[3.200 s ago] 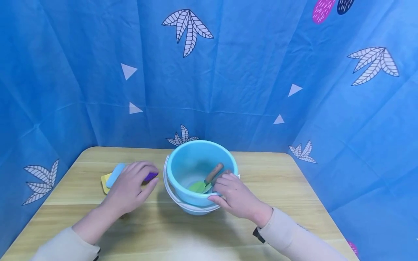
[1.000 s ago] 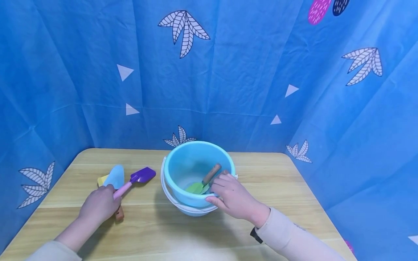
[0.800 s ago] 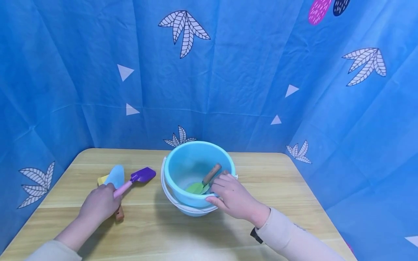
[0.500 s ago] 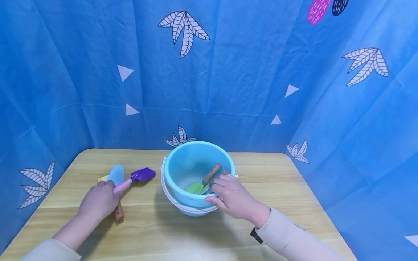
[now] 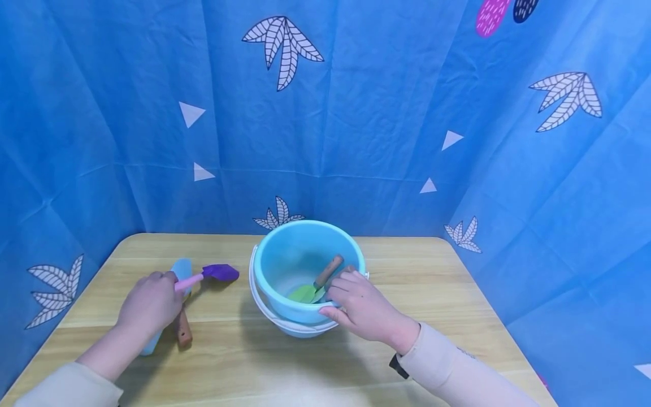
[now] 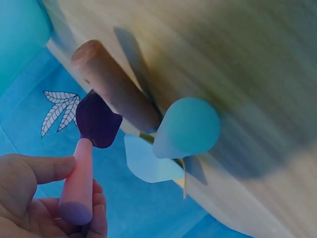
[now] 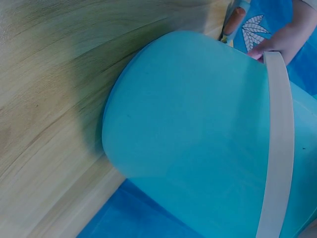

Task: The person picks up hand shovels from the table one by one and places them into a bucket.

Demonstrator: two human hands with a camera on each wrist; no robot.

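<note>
My left hand (image 5: 150, 302) pinches the pink handle of a small toy shovel (image 6: 79, 181), whose purple blade (image 5: 220, 272) points right, apparently just off the table. Beneath that hand lie a light-blue toy shovel (image 5: 182, 268) and a trowel with a brown wooden handle (image 5: 183, 330); the hand hides their middles in the head view. My right hand (image 5: 360, 302) grips the near right rim of a light-blue bucket (image 5: 285, 240), thumb outside. Inside the bucket rests a green trowel (image 5: 304, 293) with a brown handle. A second handle there is partly covered by my right fingers.
A white bucket handle (image 5: 264, 308) hangs down around the bucket's left and near side. The wooden table (image 5: 417, 316) runs back to a blue patterned curtain (image 5: 381, 113), which encloses the back and sides.
Earlier my left hand hovered open above the tools; it then took hold of the pink handle. Now it has lifted the shovel slightly and turned its blade. My right hand stays on the bucket.
</note>
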